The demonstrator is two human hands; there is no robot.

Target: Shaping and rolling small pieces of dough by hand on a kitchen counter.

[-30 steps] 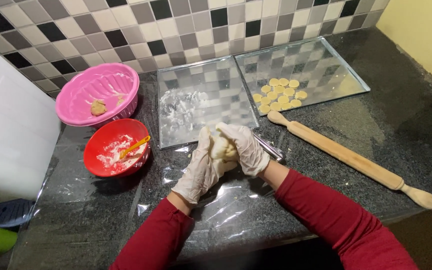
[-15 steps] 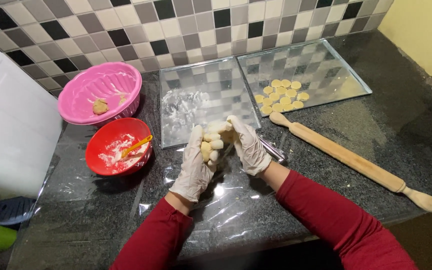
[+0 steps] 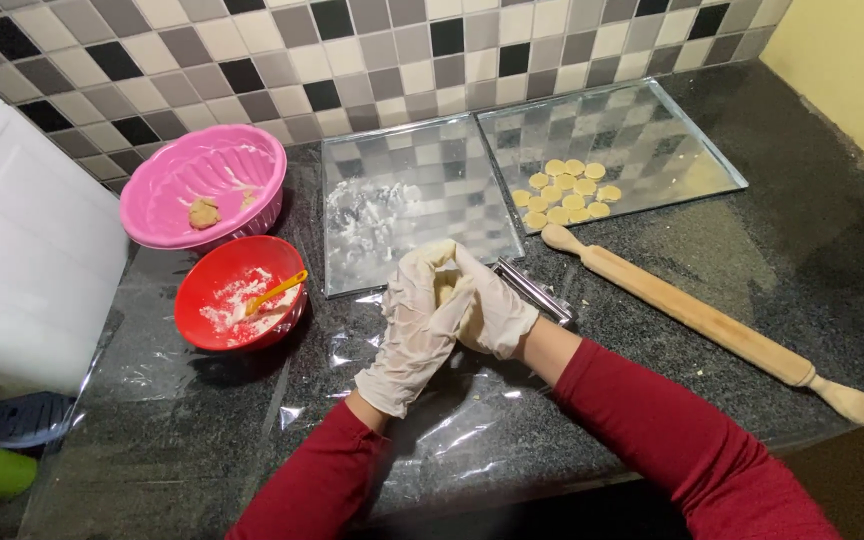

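Two gloved hands, left hand [image 3: 414,325] and right hand [image 3: 492,305], squeeze dough [image 3: 442,290] near the table [image 3: 802,260] edge, fingers wrapped round, hiding most of it.

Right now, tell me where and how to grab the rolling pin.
Take the rolling pin at its thick middle barrel, from above, grip across its width. It lies flat and slanted on the dark counter, free on all sides; its thin end handles would tip it.

My dark speckled stone counter [image 3: 812,270] carries two metal trays [image 3: 407,200]; a wooden rolling pin [image 3: 697,315]; a red bowl [image 3: 237,290]; a pink bowl [image 3: 202,190]; clear plastic sheeting [image 3: 452,440].
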